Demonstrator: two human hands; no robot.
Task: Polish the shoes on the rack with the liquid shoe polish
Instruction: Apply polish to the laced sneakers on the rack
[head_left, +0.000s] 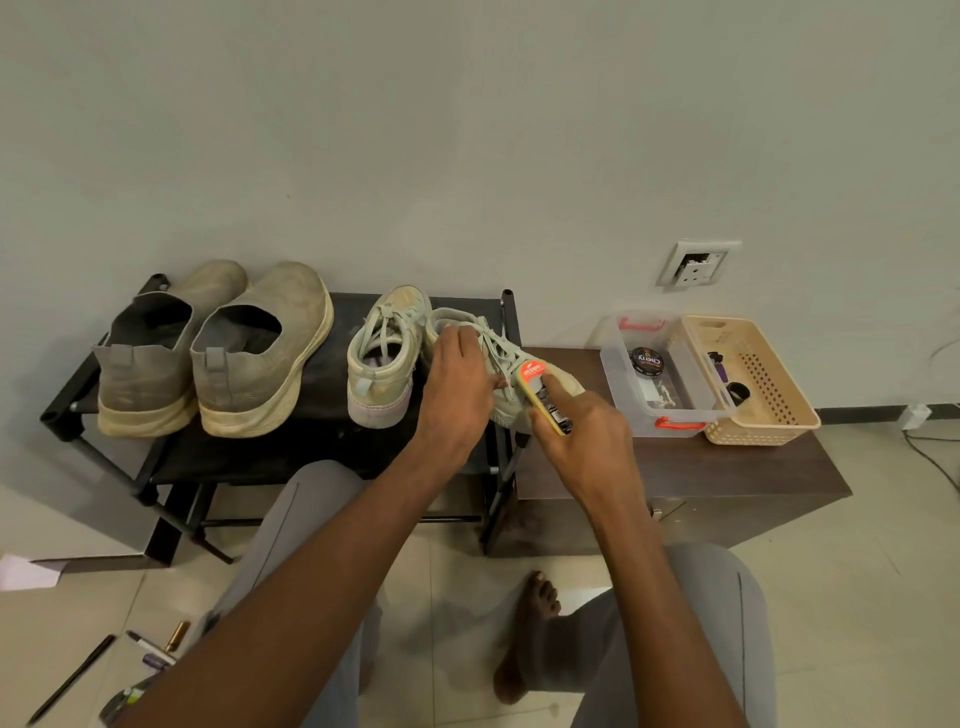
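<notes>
from the head camera, looking down past the knees: the left hand (457, 387) is clamped over the collar and laces of the right-hand pale sneaker (498, 364), fingers curled round it, steadying it at the right end of the black shoe rack (332, 441). the right hand (582, 436) grips the liquid shoe polish bottle (545, 395), thumb and fingers wrapped round its body, forefinger stretched along the top, the orange end pointing up and left and sitting right against the sneaker's side, near the laces. its twin, the other pale sneaker (382, 358), stands upright just to the left on the rack, heel toward us. farther left sits a pair of grey slip-on shoes (213, 348) with cream soles, side by side, heels facing out. right of the rack, a low brown cabinet (675, 478) carries a clear plastic box (660, 374) with orange clips and a round black polish tin (647, 359) inside, and touching it a beige perforated basket (753, 384). a wall socket (696, 262) shows above them. down at bottom left, pens (150, 647) lie on the tiled floor, and a bare foot (524, 639) rests between the knees.
</notes>
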